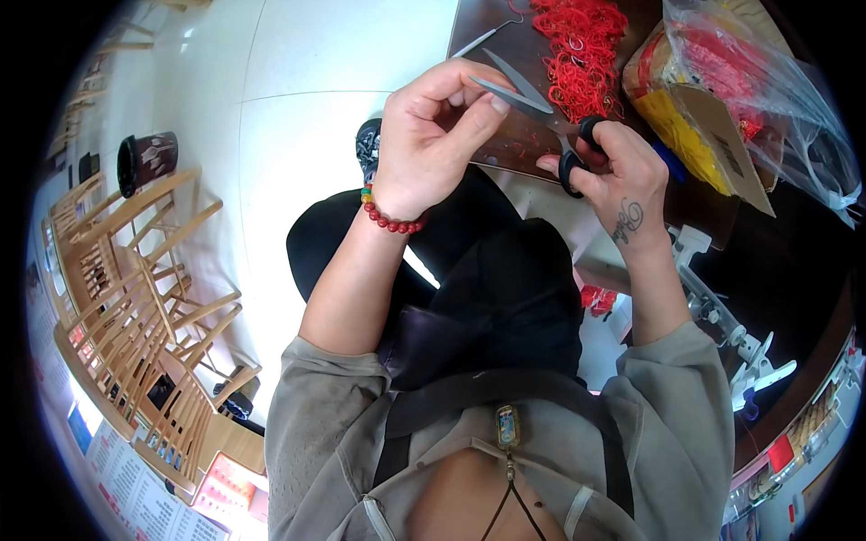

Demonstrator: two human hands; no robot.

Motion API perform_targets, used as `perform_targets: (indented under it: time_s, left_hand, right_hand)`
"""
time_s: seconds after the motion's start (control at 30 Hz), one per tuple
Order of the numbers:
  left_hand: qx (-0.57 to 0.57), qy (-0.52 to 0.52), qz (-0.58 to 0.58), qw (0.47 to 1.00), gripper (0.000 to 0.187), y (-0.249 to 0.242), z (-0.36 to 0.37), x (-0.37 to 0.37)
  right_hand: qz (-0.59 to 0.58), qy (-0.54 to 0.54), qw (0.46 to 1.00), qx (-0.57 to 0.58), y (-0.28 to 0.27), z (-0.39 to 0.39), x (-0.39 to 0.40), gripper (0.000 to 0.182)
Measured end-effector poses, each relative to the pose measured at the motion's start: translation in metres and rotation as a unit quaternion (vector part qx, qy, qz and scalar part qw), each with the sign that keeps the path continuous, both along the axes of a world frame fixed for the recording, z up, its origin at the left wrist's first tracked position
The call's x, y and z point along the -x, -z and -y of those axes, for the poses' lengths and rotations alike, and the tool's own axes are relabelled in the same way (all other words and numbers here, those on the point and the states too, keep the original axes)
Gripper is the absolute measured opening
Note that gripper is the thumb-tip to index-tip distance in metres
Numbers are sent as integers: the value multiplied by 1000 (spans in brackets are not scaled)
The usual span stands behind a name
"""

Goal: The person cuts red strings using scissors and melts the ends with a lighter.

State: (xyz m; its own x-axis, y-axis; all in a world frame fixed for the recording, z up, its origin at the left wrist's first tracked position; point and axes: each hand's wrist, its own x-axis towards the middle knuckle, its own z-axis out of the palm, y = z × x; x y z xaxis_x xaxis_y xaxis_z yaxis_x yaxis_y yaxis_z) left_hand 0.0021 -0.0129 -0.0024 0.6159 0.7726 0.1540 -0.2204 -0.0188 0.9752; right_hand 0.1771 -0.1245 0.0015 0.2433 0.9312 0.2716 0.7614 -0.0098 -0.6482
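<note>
My right hand holds a pair of scissors, with thumb and fingers in the black handle loops. The blades are spread apart and point toward my left hand. That hand is closed, thumb and forefinger brought together right beside the blades. Anything pinched between these fingertips is too small to make out. A tangled pile of red cord pieces lies on the dark table just beyond the scissors. Left of the pile rests a thin metal tool with a hooked tip.
At the right stand an opened cardboard box and a clear plastic bag with red material inside. A white clamp-like stand is near my right forearm. Wooden chairs and a dark bin stand on the left floor.
</note>
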Motion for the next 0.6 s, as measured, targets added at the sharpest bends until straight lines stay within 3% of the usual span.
perform_targets:
  time_s: [0.6]
  left_hand:
    - [-36,-24,-6,999,8,4,0,1]
  right_hand:
    - [16,-34,999,3,7,1,-4,36]
